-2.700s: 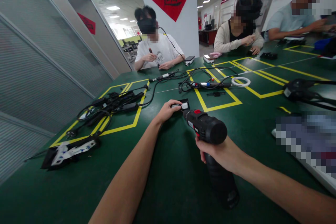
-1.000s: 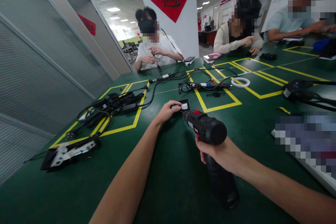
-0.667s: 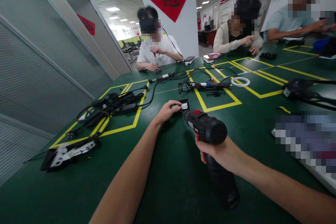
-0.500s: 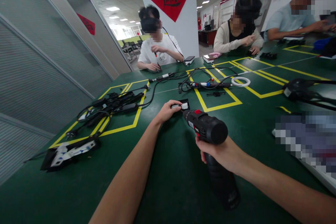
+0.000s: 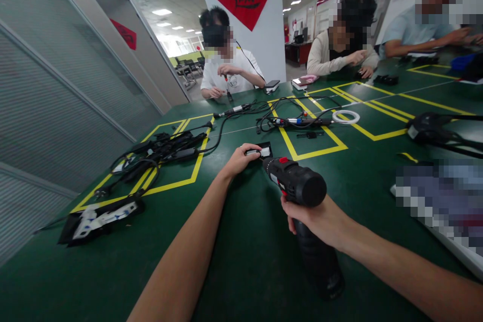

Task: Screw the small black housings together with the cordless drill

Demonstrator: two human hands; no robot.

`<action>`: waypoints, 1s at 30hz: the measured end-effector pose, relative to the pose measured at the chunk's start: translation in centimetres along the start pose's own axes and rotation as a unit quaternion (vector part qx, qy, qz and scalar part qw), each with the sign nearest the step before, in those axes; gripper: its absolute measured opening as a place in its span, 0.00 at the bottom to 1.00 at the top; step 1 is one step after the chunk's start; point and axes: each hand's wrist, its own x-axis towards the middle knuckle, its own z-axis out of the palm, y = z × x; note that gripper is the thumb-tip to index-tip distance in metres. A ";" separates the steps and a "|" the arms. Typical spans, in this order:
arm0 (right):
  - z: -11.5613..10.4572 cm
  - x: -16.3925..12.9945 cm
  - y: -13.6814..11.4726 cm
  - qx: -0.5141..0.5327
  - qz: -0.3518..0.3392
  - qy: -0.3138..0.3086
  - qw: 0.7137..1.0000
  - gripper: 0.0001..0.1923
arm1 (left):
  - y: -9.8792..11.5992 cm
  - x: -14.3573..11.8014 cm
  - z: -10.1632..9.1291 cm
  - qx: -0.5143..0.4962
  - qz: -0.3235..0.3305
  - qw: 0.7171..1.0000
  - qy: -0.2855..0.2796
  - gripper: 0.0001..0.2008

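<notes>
Driving a screw: my right hand (image 5: pixel 320 221) grips the black cordless drill (image 5: pixel 298 186), its tip ahead on the small black-and-white plate (image 5: pixel 260 151) my left hand (image 5: pixel 238 161) pins to the desk (image 5: pixel 245 261); next needs steady downward pressure.

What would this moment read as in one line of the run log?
right hand: grips black cordless drill with red trim | left hand: pins small black part with white label | drill tip: at part | surface: green table

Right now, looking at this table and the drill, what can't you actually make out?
- Head view: the bit tip of the drill is too small and hidden behind its nose.
- The small black part is half covered by the left hand.
- The right hand hides the drill's trigger.
- A blurred patch masks what lies at the table's right edge.
</notes>
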 end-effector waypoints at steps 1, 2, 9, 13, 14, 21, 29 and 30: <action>0.0 0.0 0.0 -0.002 -0.001 -0.002 1.000 0.05 | 0.0 0.0 0.0 0.000 -0.001 1.000 0.000 0.18; 0.0 0.0 0.0 -0.003 -0.004 -0.004 1.000 0.05 | -0.1 0.0 0.0 0.000 0.000 1.000 0.000 0.18; 0.0 0.0 0.0 0.005 0.000 0.001 1.000 0.17 | -0.2 0.0 0.0 0.004 0.010 1.000 0.000 0.18; -0.1 0.1 0.3 0.009 -0.002 -0.001 1.000 0.25 | -0.1 0.0 0.0 0.008 0.012 1.000 -0.001 0.18; -0.1 0.1 0.4 0.009 -0.002 -0.001 1.000 0.25 | 0.0 0.0 0.0 0.009 0.013 1.000 0.000 0.18; -0.1 -0.1 0.1 -0.007 0.000 -0.001 1.000 0.12 | 0.2 0.0 0.0 0.016 0.018 1.000 -0.002 0.18; 0.1 -0.1 -0.3 -0.021 0.018 0.004 1.000 0.07 | 0.1 0.1 -0.1 0.011 0.012 1.000 -0.006 0.18; 0.1 -0.1 -0.2 -0.021 0.018 0.006 1.000 0.07 | 0.0 0.1 -0.1 0.009 0.014 1.000 -0.005 0.18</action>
